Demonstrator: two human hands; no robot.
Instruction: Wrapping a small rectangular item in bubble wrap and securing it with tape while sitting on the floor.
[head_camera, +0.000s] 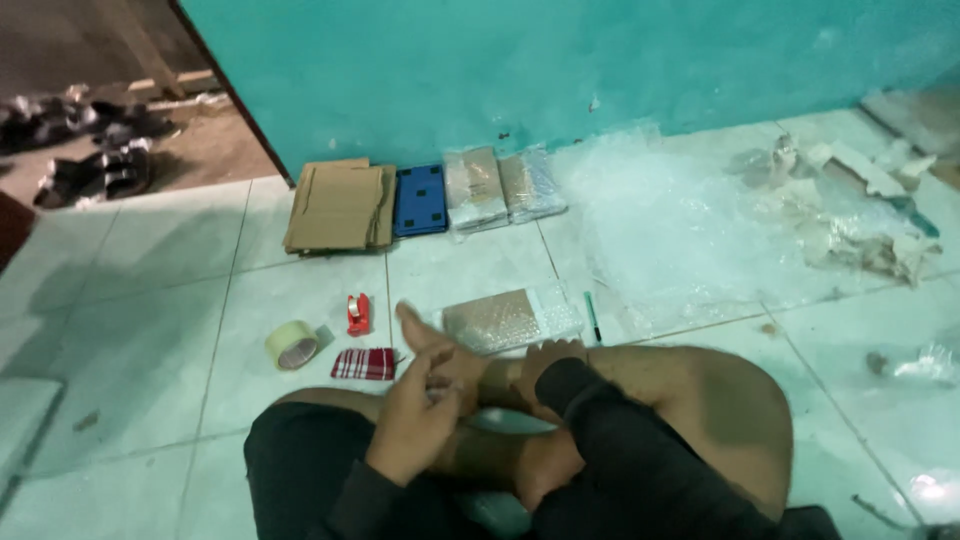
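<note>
I sit cross-legged on a tiled floor, with my bare foot (425, 335) pointing forward. My left hand (415, 415) lies against that foot with its fingers bent; whether it holds anything is hidden. My right hand (550, 352) comes out of a black sleeve and rests on my leg. Only its knuckles show. Just beyond it lies a flat bubble-wrapped parcel (505, 318). A dark pen (592, 316) lies to the right of the parcel.
A clear tape roll (292, 345), a red tape cutter (358, 314) and a red checked cloth (364, 364) lie front left. By the teal wall are flat cardboard (338, 206), a blue box (420, 199) and two wrapped parcels (474, 188). Bubble wrap (680, 220) spreads right; sandals (100, 170) lie far left.
</note>
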